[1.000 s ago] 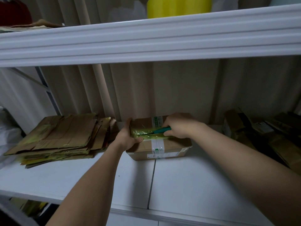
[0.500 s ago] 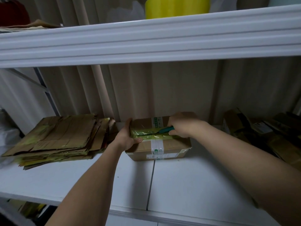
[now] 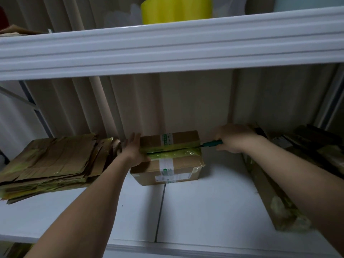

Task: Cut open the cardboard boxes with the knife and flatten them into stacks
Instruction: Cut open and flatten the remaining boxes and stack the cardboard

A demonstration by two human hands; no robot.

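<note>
Small brown cardboard box w/ yellow-green tape (image 3: pixel 168 157) sits mid-shelf. Left hand (image 3: pixel 133 149), fingers straight, braces its left end vs. sliding; right hand (image 3: pixel 233 137) grips teal-handled knife (image 3: pixel 211 143) at the right end of the slit seam.

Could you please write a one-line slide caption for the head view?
Left hand steadies a taped cardboard box while the right hand holds a green-handled knife at its slit seam.
</note>
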